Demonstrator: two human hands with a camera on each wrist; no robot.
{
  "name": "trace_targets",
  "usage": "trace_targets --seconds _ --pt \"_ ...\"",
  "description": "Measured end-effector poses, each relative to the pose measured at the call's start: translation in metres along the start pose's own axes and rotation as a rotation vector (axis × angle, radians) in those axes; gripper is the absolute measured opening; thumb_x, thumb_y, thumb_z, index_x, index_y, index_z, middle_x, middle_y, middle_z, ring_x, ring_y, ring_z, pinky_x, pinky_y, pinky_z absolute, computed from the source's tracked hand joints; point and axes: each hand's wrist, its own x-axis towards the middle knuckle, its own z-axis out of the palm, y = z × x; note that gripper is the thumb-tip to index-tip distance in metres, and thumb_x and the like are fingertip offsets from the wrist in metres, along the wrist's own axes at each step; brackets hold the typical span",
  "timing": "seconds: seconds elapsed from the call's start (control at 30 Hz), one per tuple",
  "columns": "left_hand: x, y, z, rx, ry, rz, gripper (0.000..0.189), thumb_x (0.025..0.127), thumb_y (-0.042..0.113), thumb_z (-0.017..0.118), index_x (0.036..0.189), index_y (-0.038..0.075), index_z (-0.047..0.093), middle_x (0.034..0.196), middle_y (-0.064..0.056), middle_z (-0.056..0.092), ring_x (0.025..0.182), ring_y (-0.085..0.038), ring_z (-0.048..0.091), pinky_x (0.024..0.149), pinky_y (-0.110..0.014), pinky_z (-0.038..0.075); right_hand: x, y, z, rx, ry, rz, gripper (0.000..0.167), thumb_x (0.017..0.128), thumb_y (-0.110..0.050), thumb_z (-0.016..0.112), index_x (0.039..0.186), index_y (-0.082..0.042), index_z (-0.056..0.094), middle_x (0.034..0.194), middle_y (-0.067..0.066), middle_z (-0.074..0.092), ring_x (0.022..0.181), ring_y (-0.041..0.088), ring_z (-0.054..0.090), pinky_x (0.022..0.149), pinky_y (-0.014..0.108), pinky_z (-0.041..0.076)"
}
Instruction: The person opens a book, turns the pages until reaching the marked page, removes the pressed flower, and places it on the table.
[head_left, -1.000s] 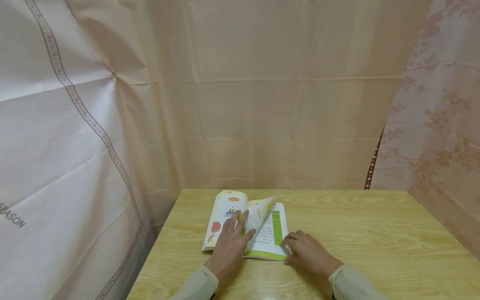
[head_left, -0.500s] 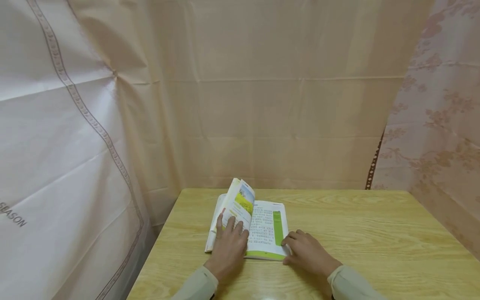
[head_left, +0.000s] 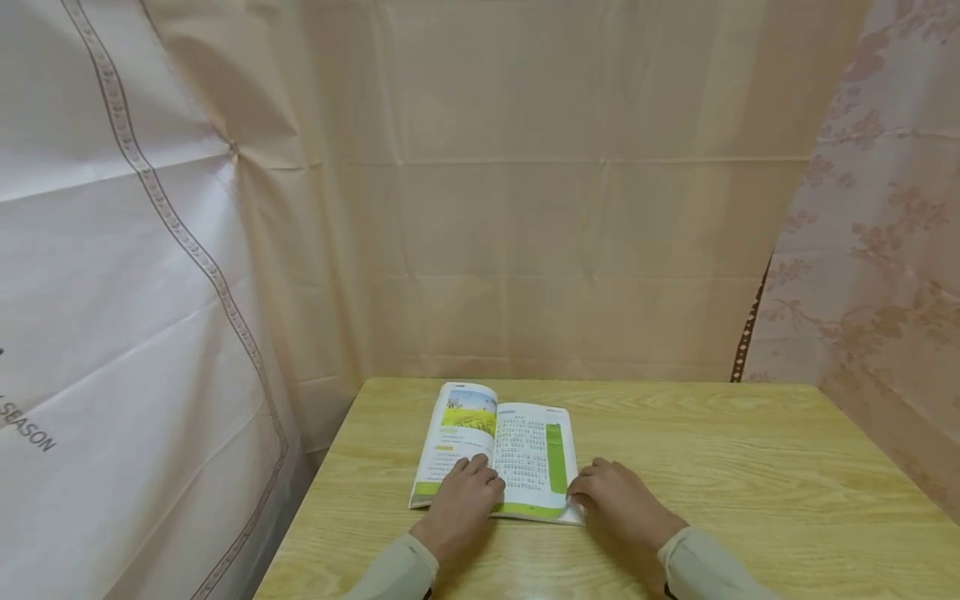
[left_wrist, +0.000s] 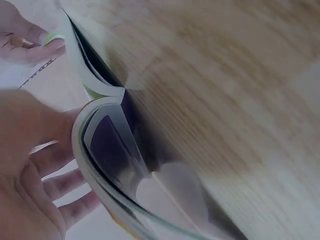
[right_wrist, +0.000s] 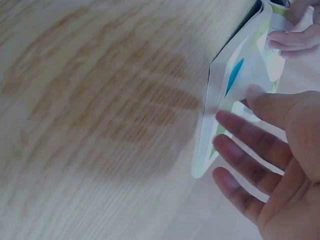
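An open book (head_left: 522, 454) lies on the wooden table in the head view. Its left page (head_left: 468, 412) carries a landscape picture above text, and its right page (head_left: 525, 446) has lines of text beside a green strip. My left hand (head_left: 461, 504) rests on the lower part of the left page near the spine, fingers extended across the paper in the left wrist view. At the lower right corner is my right hand (head_left: 622, 504). Its thumb and index finger pinch the edge of a page (right_wrist: 256, 75), bent up from the pages below; the other fingers are spread.
The wooden table (head_left: 712, 458) extends to the right of the book. A beige cloth (head_left: 555, 250) hangs behind its far edge. Printed cloths hang at the left (head_left: 135, 333) and right (head_left: 885, 292).
A raised leaf and then several pages have swung over to the left and now lie flat. My left hand has settled onto them. The right hand has taken the page corner.
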Motion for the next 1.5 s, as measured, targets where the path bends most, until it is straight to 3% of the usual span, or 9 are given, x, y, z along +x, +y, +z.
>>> trace_targets --seconds 0.07,0.23,0.4,0.57,0.77,1.0,1.23,1.37,1.5 --pt "0.0 0.001 0.002 -0.024 -0.003 -0.013 0.011 0.095 0.027 0.072 0.099 0.017 0.076 0.097 0.005 0.071 0.1 -0.017 0.057 0.092 -0.039 0.048 -0.001 0.001 0.0 -0.027 0.046 -0.028 0.009 0.088 -0.009 0.078 0.094 -0.015 0.08 0.09 -0.009 0.074 0.076 0.008 0.052 0.066 0.027 0.046" --pt "0.0 0.003 0.006 -0.048 0.021 -0.026 0.044 0.095 0.063 0.06 0.09 0.02 0.07 0.086 0.005 0.068 0.09 -0.017 0.053 0.082 -0.038 0.044 0.0 0.001 -0.002 -0.045 0.179 -0.057 0.006 0.087 -0.012 0.081 0.091 -0.016 0.079 0.09 -0.011 0.073 0.078 0.008 0.052 0.068 0.027 0.048" --pt "0.004 0.002 0.006 -0.067 -0.007 -0.044 0.041 0.095 0.062 0.06 0.085 0.024 0.071 0.083 0.008 0.068 0.086 -0.015 0.051 0.079 -0.038 0.043 0.004 0.0 -0.007 -0.046 0.315 -0.054 0.008 0.083 -0.015 0.085 0.088 -0.018 0.08 0.09 -0.013 0.073 0.079 0.006 0.053 0.067 0.026 0.051" --pt "0.009 0.002 0.004 -0.094 -0.049 -0.062 0.031 0.095 0.052 0.064 0.089 0.026 0.079 0.083 0.01 0.071 0.084 -0.014 0.05 0.079 -0.038 0.042 0.005 -0.002 -0.009 -0.03 0.354 0.004 0.013 0.084 -0.018 0.085 0.094 -0.019 0.078 0.094 -0.013 0.073 0.082 0.005 0.056 0.069 0.026 0.053" --pt "0.01 0.005 0.001 -0.05 -0.049 -0.097 0.02 0.101 0.032 0.065 0.102 0.016 0.077 0.094 0.003 0.073 0.089 -0.017 0.058 0.079 -0.036 0.05 0.003 -0.004 -0.005 0.024 0.239 0.169 0.036 0.087 -0.027 0.084 0.118 -0.015 0.071 0.114 -0.003 0.072 0.09 0.013 0.065 0.074 0.03 0.057" --pt "0.011 0.005 -0.004 -0.193 -0.024 -0.243 0.014 0.107 0.019 0.053 0.105 0.007 0.059 0.091 -0.005 0.065 0.075 -0.021 0.067 0.063 -0.035 0.056 -0.005 -0.008 0.008 0.044 -0.03 0.174 0.058 0.084 -0.041 0.084 0.131 -0.012 0.066 0.125 0.006 0.068 0.11 0.027 0.063 0.092 0.048 0.054" --pt "0.005 0.003 0.001 -0.121 0.236 -0.262 0.015 0.102 0.017 0.051 0.097 0.003 0.055 0.092 -0.011 0.062 0.054 -0.019 0.058 0.045 -0.031 0.045 -0.005 -0.01 0.01 0.014 -0.036 0.136 0.054 0.083 -0.043 0.084 0.125 -0.012 0.069 0.12 0.006 0.069 0.109 0.028 0.062 0.09 0.049 0.053" --pt "0.002 -0.002 0.005 0.031 0.382 -0.279 0.025 0.099 0.013 0.036 0.102 -0.001 0.057 0.13 -0.028 0.058 0.08 -0.031 0.065 0.072 -0.044 0.057 -0.004 -0.009 0.01 0.005 -0.04 0.125 0.048 0.083 -0.041 0.084 0.12 -0.013 0.072 0.116 0.004 0.069 0.104 0.023 0.06 0.085 0.045 0.053" --pt "0.001 -0.008 0.006 0.083 0.356 -0.27 0.036 0.092 0.003 0.044 0.126 0.005 0.057 0.153 -0.034 0.036 0.124 -0.045 0.052 0.102 -0.063 0.043 -0.005 -0.008 0.01 0.018 -0.065 0.141 0.041 0.084 -0.04 0.083 0.114 -0.015 0.073 0.115 0.003 0.069 0.103 0.022 0.059 0.084 0.045 0.053"
